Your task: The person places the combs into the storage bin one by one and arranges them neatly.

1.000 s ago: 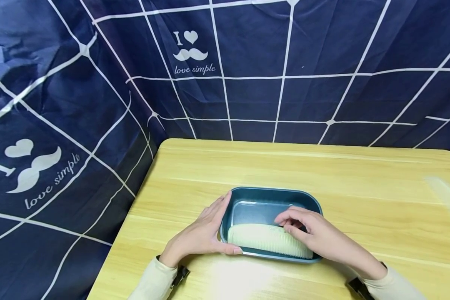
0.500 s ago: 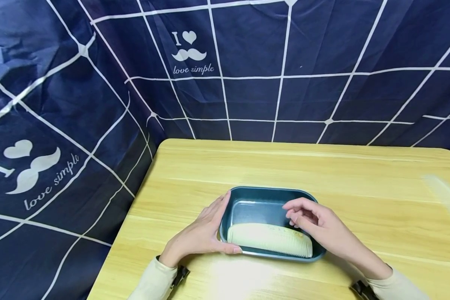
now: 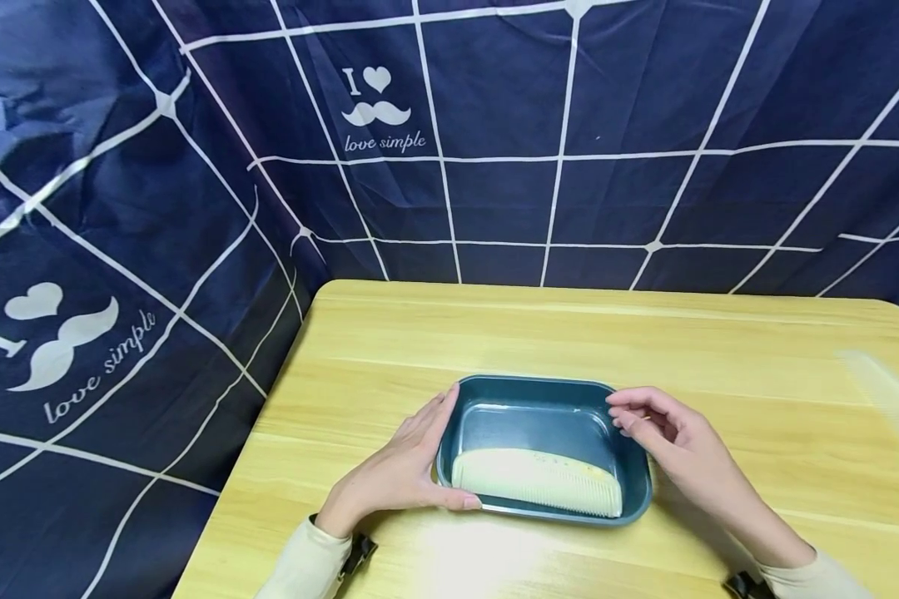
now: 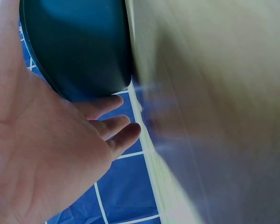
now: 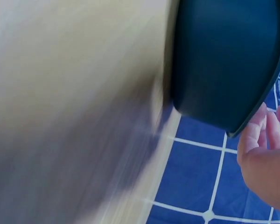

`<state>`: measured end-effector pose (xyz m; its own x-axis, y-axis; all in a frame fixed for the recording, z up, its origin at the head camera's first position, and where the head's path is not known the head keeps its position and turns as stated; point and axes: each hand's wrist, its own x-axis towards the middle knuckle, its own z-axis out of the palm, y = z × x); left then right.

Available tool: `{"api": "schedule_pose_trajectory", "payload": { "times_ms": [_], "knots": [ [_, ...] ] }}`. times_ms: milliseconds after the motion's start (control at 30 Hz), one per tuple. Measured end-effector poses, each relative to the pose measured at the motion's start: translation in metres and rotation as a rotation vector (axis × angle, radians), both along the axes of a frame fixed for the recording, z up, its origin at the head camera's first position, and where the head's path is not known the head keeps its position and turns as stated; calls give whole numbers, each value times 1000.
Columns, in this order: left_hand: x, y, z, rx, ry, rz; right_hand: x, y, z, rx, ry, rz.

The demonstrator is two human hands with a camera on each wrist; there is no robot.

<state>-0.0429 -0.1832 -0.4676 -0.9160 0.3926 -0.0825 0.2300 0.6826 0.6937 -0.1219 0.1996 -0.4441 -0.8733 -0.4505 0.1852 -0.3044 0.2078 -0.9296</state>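
Observation:
A dark teal rectangular container (image 3: 539, 385) sits on the wooden table in the head view. Inside it, along the near wall, lies a cream comb (image 3: 535, 481) with small marks near its curved back. My left hand (image 3: 403, 467) is at the container's left end, its fingers extended along the side and its thumb at the near rim. In the left wrist view its fingers touch the container wall (image 4: 84, 51). By the far right corner is my right hand (image 3: 677, 433), fingers loosely bent, with nothing visible in them. The right wrist view shows the fingertips close to the rim; contact is uncertain.
A faint, pale, comb-like shape (image 3: 887, 395) lies at the right of the wooden table (image 3: 389, 349). Dark blue cloth (image 3: 494, 200) with white lines hangs behind the table and on its left. Black straps (image 3: 355, 559) circle the wrists.
My right hand has moved away from the comb, rightward to the container's right rim. The comb stays in the container, its right part now uncovered. My left hand has kept its place.

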Motion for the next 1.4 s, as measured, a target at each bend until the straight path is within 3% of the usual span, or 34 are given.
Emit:
{"api": "schedule_pose_trajectory", "payload": {
  "times_ms": [400,667,900,1400],
  "knots": [
    [0,0,-1,-1,-7,-3,-10,34,-9,-65,-72,-29],
    [1,0,-2,2,-1,-12,-18,53,-12,-102,-54,-21],
    [2,1,-1,3,-11,-7,-26,81,-7,-232,-159,-31],
    [0,1,0,7,-12,-11,-35,130,-19,-387,-155,-118]
  ]
}}
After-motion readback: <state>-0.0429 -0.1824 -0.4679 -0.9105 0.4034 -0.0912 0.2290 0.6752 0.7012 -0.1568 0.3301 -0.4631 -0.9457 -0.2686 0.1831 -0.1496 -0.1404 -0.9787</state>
